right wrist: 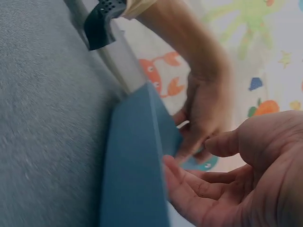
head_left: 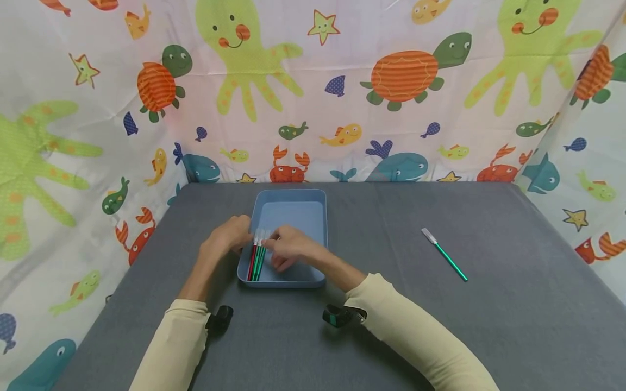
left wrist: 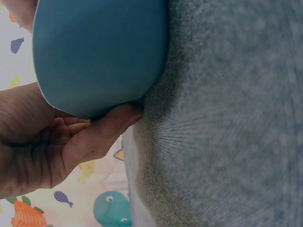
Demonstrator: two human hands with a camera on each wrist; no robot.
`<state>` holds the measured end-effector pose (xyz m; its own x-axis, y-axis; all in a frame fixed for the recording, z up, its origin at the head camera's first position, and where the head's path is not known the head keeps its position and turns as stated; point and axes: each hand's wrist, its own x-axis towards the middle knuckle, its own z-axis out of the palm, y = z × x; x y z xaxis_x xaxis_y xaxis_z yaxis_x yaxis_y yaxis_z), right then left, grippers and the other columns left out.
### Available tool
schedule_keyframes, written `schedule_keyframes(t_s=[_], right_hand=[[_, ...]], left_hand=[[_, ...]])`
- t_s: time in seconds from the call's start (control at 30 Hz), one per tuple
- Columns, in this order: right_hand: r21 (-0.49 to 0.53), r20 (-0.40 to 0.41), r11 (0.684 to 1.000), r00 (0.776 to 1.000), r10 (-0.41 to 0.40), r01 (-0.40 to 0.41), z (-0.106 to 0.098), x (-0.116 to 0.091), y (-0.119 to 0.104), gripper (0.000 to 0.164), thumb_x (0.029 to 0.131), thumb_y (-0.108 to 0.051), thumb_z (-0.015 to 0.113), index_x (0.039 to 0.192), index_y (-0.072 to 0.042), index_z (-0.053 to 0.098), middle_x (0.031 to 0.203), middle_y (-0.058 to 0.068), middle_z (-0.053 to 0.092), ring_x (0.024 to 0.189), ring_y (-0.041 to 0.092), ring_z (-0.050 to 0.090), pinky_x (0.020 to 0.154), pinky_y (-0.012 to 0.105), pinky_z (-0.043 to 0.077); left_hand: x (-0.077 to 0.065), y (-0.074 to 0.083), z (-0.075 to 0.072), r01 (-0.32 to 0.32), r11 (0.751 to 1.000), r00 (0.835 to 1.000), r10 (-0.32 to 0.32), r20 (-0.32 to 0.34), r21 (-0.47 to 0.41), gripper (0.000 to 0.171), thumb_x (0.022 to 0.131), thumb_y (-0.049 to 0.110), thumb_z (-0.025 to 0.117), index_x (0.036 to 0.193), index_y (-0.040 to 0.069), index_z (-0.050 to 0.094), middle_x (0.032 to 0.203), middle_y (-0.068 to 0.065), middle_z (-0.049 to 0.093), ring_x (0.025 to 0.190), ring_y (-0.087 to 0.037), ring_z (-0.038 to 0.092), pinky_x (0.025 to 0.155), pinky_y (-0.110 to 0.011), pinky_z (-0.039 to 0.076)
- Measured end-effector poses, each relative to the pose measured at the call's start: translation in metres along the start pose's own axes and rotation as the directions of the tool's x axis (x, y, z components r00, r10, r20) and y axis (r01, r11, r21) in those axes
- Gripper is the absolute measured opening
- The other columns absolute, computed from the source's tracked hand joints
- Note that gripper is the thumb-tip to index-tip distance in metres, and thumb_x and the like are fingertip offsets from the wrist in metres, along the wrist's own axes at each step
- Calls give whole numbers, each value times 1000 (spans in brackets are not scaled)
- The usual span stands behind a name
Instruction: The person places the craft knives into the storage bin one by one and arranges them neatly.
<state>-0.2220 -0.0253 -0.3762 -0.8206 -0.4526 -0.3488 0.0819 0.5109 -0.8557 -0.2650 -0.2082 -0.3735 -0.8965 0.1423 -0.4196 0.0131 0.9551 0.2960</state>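
A shallow blue tray (head_left: 302,217) stands on the table. Along its left side lie several slim, pen-like sticks (head_left: 257,260), red and green with clear caps, side by side. My left hand (head_left: 229,234) grips the tray's left wall, its thumb (left wrist: 106,130) against the outside near the base. Over the tray, my right hand (head_left: 293,247) reaches left with a fingertip at the capped ends of the sticks. Its other fingers (right wrist: 203,187) are loosely bent inside the tray. Whether it presses on a stick is partly hidden.
A single green stick with a clear cap (head_left: 444,254) lies on the grey table (head_left: 381,228), well right of the tray. A curtain (head_left: 313,108) printed with sea animals hangs behind and at both sides. Black straps (head_left: 337,316) are on the wrists.
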Motion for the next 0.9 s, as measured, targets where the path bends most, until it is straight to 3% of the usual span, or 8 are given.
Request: schedule_keyframes(t_s=[0.17,0.27,0.6,0.9], right_hand=[[-65,4,997,999,-36,36,-20,-12,-2,46,109,-28,56,141,5,58,107,24,76,98,37,77,86,39,65],[-63,-2,997,999,-47,47,-31,-20,-2,47,109,-28,56,143,4,57,112,25,75,104,39,75,90,39,64],[-115,-77,990,993,-92,82,-70,-49,6,40,106,-28,60,134,-1,67,108,18,77,88,19,74,84,32,64],[-178,-163,982,983,-89,59,-105,-76,28,39,106,-30,60,131,0,68,96,13,72,90,27,71,85,33,64]], left_hand=[[-1,2,0,9,1000,1000,-9,-2,5,36,107,15,55,134,-9,55,113,-22,68,86,-23,71,72,-34,62],[-3,3,1,13,1000,1000,-13,-10,4,40,107,15,55,139,-9,52,117,-24,67,88,-24,72,77,-37,63],[-2,2,2,16,1000,1000,-16,7,-25,44,107,16,56,143,-9,50,123,-26,66,93,-26,71,85,-41,64],[-3,0,1,9,1000,1000,-9,-2,-22,45,107,15,55,144,-9,49,125,-27,65,92,-26,72,82,-40,64]])
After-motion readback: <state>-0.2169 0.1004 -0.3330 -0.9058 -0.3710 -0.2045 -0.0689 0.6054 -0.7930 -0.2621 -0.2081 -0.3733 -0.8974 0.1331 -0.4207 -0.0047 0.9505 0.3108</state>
